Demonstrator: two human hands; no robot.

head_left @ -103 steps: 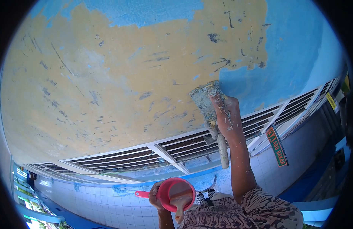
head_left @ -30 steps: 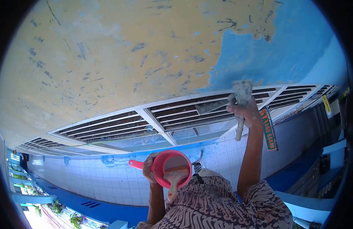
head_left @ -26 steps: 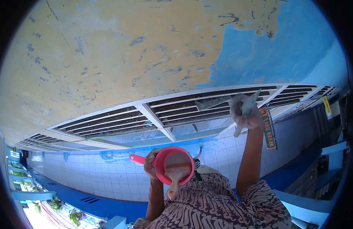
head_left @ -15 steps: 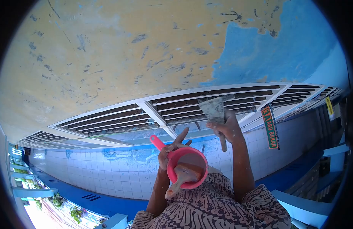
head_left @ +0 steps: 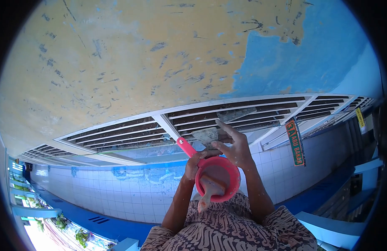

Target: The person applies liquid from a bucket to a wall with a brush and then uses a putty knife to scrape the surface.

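Observation:
My left hand (head_left: 193, 166) is closed round the handle end of a pink-red dipper (head_left: 236, 175). Pale, milky liquid and a paintbrush (head_left: 208, 191) are inside it, the brush handle leaning over the near rim. Just above the left fingers is a putty-smeared scraper (head_left: 205, 136), its blade up and its lower part hidden by the hands. My right hand (head_left: 237, 150) is beside the scraper, index finger stretched out and thumb near the blade's base, fingers apart. Another grey flat blade (head_left: 237, 113) lies at the vent slats beyond the right fingertips.
Ahead is a wall (head_left: 118, 54) with bare yellowish patches, dark marks and blue paint (head_left: 294, 62). White slatted vents (head_left: 118, 136) run beneath it. A hanging sign (head_left: 295, 142) juts out on the right. Below lie the tiled floor (head_left: 135, 196) and a blue ledge (head_left: 105, 219).
My right hand has moved left and down with the scraper to my left fingers, and its own fingers have spread. The dipper has shifted slightly right and up.

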